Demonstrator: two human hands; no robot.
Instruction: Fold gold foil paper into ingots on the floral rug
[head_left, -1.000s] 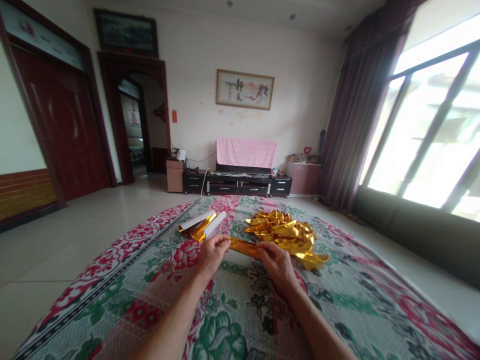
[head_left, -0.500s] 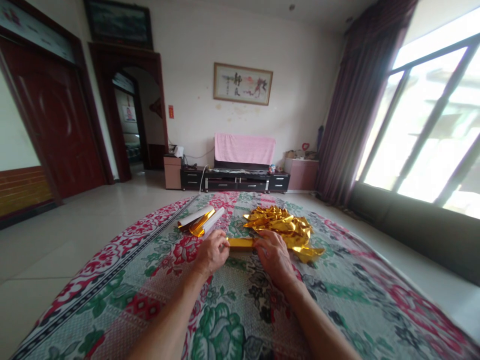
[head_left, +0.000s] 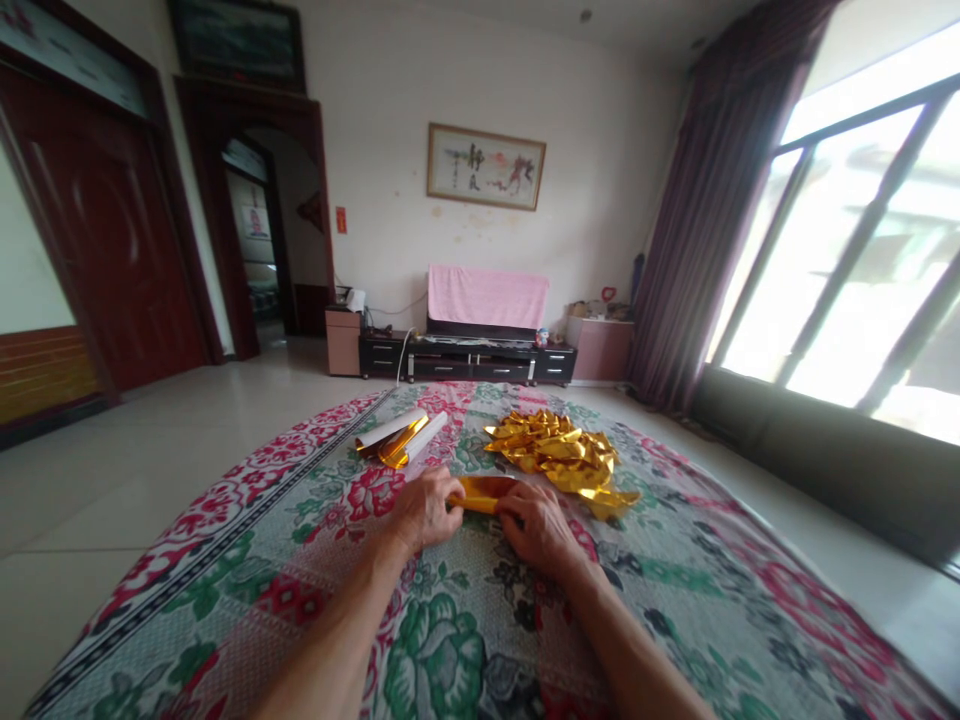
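Note:
Stretched between my two hands is a piece of gold foil paper [head_left: 484, 494], folded along its length and slightly bowed apart at its upper side. My left hand [head_left: 429, 508] pinches its left end, and my right hand [head_left: 541, 522] is closed on the right end. Just beyond my right hand lies a heap of folded gold foil pieces [head_left: 562, 450], shiny and pointed. Farther off to the left, loosely rolled gold foil sheets [head_left: 401, 440] rest with their white backs showing.
A floral patterned cloth [head_left: 435, 650] in red, green and grey covers the rounded surface under my hands. Beyond it stands a low black cabinet [head_left: 469, 362] with a pink cloth [head_left: 487, 295] above it. A window [head_left: 847, 250] with a purple curtain is on the right.
The flat gold strip between my hands has opened into a bowed fold. My right hand has drawn slightly nearer to me, its fingers now curled on the foil.

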